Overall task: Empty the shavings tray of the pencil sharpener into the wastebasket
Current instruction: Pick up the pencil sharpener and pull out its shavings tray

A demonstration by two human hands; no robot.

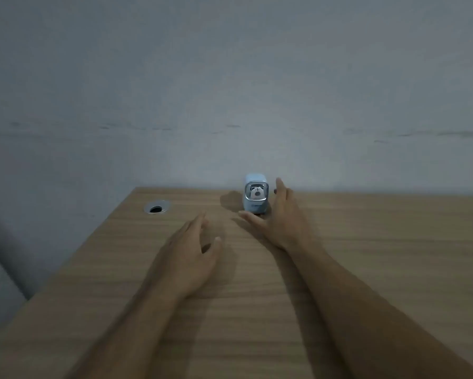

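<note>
A small light-blue pencil sharpener with a bear face on its front stands upright at the far edge of the wooden desk, against the wall. My right hand is open right beside it, fingers spread along its right side and thumb stretched in front of its base, not closed on it. My left hand hovers open over the desk, nearer to me and to the left of the sharpener, holding nothing. The shavings tray cannot be told apart from the body. No wastebasket is in view.
A round metal-rimmed cable hole sits in the desk's far left corner. The desk's left edge runs diagonally toward me, with a grey floor gap beyond it. A plain grey wall stands directly behind the desk.
</note>
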